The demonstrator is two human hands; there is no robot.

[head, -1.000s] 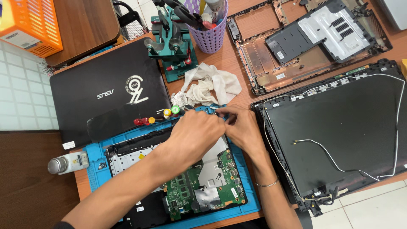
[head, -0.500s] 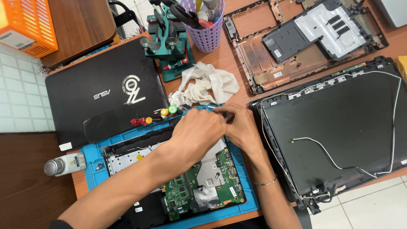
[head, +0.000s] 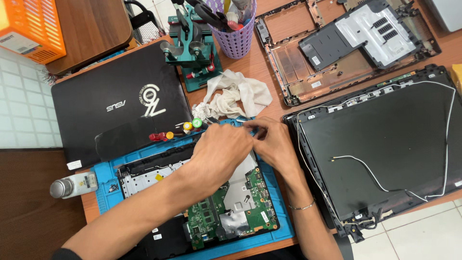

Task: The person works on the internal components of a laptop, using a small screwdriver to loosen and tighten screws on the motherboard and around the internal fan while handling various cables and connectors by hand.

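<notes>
While your left hand (head: 222, 153) and right hand (head: 272, 143) meet above the green motherboard (head: 214, 221) — fingers curled, grip unclear — a white rag (head: 236, 94) lies just beyond.

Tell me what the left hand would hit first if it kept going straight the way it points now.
Probably the right hand: the left hand points up and to the right, and their fingertips already meet over the blue mat's far edge. Beyond lies the white rag, though height is unclear.

Blue mat (head: 276, 231); on it a green board (head: 226, 216); above it a white rag (head: 236, 94); beyond, a purple cup (head: 237, 41); far left an orange crate (head: 31, 29).
</notes>
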